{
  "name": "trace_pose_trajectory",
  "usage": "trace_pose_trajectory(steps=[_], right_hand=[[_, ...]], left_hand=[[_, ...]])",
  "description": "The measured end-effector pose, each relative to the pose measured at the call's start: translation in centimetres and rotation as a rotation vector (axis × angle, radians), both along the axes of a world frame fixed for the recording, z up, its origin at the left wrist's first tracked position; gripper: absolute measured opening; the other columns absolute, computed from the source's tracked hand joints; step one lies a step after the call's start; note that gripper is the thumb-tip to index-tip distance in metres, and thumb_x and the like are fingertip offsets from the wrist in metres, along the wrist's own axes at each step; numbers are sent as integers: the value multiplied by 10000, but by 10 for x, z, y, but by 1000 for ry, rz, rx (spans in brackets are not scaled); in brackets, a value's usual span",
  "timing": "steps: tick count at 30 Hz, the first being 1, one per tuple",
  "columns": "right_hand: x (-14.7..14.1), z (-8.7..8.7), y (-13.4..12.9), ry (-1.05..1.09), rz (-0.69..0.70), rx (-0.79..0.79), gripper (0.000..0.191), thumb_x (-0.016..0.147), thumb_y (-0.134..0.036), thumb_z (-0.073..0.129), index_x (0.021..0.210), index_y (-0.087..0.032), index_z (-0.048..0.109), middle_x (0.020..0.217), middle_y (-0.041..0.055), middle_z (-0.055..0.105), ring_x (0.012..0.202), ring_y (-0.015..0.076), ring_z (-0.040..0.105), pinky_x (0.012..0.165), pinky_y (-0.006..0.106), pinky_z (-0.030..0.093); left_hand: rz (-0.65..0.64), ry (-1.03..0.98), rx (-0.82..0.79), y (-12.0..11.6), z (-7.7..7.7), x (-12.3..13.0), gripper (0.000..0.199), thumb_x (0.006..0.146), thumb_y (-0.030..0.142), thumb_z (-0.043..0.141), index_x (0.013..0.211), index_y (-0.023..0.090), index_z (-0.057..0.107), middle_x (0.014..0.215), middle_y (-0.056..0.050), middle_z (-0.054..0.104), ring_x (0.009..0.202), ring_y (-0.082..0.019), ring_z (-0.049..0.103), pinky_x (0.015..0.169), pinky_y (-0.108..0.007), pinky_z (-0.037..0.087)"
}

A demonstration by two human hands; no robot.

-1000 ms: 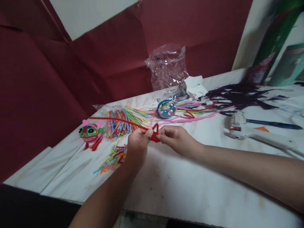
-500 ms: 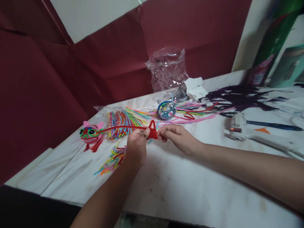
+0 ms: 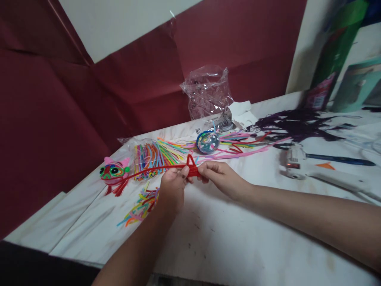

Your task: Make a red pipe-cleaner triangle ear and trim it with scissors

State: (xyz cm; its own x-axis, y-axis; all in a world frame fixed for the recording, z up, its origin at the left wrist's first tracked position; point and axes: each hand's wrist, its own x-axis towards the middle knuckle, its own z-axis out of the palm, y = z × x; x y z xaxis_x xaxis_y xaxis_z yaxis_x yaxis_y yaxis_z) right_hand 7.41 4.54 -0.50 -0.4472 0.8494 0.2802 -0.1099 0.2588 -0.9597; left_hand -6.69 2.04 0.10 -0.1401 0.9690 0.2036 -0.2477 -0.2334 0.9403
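Between my two hands is a red pipe cleaner (image 3: 190,161), bent into a small triangular loop on top with rows wound below it. My left hand (image 3: 173,186) pinches its left side between thumb and finger. A long straight end runs leftward from there, passing in front of the small pig-like figure (image 3: 114,173). My right hand (image 3: 218,176) pinches the wound part at its right edge. Both hands hover over the white marbled table (image 3: 238,234). Fingers hide part of the windings.
Behind my hands lie a bag of colourful pipe cleaners (image 3: 151,157) and a clear ball with a blue rim (image 3: 207,142). Cut pieces (image 3: 139,208) sit left. A white glue gun (image 3: 297,165), a dark pen (image 3: 339,159) and purple strands (image 3: 297,123) are right.
The long red end has swung lower on the left. My right fingers have moved over more of the windings. The whole view has shifted slightly.
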Motion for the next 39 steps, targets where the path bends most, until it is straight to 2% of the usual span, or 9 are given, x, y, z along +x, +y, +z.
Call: trace_pose_trajectory(steps=[4,10,14,24,28,35,39], right_hand=[[0,-2,0,7,14,3,199,732,-343,519,646,-164,511,626,-6,536,589,108,446,574,243,341],[-1,0,0,58,18,-17,123,706,-278,531,646,-173,509,619,-13,540,602,114,462,589,248,356],[-1,0,1,64,-16,-23,152,721,-299,526,654,-163,547,613,-9,559,569,104,440,566,242,351],[-2,-3,2,130,18,-75,48,676,-203,520,639,-174,527,551,-34,494,592,115,467,584,243,366],[-2,-3,2,124,29,-59,70,678,-205,514,616,-173,514,549,-32,493,585,112,456,583,244,356],[0,1,1,68,-39,-56,157,703,-291,490,634,-158,538,559,-22,504,553,110,428,572,252,331],[1,2,3,61,-69,-55,167,704,-299,478,618,-164,527,536,-29,480,553,112,437,589,257,344]], left_hand=[[-19,102,64,-3,-1,1,112,671,216,640,635,120,596,544,6,566,530,-87,497,565,-220,397],[-1,105,69,-1,-5,0,124,667,232,647,718,122,620,589,-6,595,554,-102,523,587,-237,413],[2,136,94,-1,-7,-1,113,689,228,632,723,122,620,607,-12,596,571,-104,518,591,-234,410],[-16,112,52,-2,-4,1,108,669,208,640,726,119,625,608,-13,601,559,-98,509,590,-227,410],[-54,132,52,0,-6,0,81,661,176,630,721,124,622,621,-5,596,576,-91,503,597,-219,395],[26,151,-3,-1,-7,0,96,632,191,643,665,127,580,570,11,563,551,-91,491,585,-223,382],[29,159,18,-1,-6,0,104,652,210,636,656,132,568,567,11,556,554,-93,490,594,-230,386]])
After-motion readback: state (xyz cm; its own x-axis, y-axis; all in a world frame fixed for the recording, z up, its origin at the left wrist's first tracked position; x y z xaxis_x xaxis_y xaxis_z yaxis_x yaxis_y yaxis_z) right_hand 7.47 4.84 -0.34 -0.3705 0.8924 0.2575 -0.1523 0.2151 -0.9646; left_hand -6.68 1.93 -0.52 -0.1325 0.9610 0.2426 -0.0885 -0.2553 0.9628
